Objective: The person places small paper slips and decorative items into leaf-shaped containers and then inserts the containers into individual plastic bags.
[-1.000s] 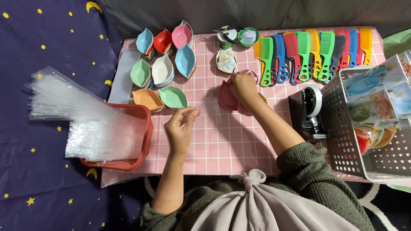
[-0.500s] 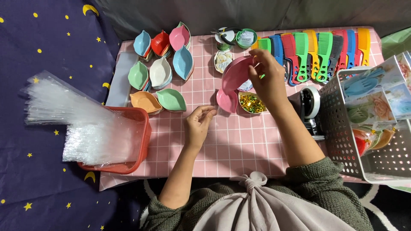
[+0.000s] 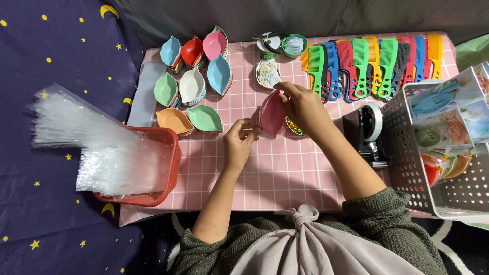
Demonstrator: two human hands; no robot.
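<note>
A pink leaf-shaped dish (image 3: 271, 113) is held tilted on edge above the middle of the counter (image 3: 285, 173), which is covered with a pink checked cloth. The right hand (image 3: 304, 106) grips the dish's upper rim with fingers curled over it, and the left hand (image 3: 239, 141) pinches its lower left edge between thumb and fingertips, so both hands are closed on the same dish. Just behind the dish, partly hidden by it and the right hand, lies a small round thing with a glittery gold face (image 3: 293, 128). To the left stand stacks of similar leaf-shaped dishes (image 3: 193, 86) in blue, red, pink, green, white and orange. Further left, a red basket (image 3: 162, 168) at the counter's edge holds a thick bundle of clear plastic bags (image 3: 86, 137) that spills out over a dark blue starred cloth (image 3: 46, 224). Along the far edge lies a row of coloured combs (image 3: 372, 63). To the right of the hands stands a black tape dispenser (image 3: 368, 130), and beside it a white perforated basket (image 3: 433, 147) with packed items inside.
</note>
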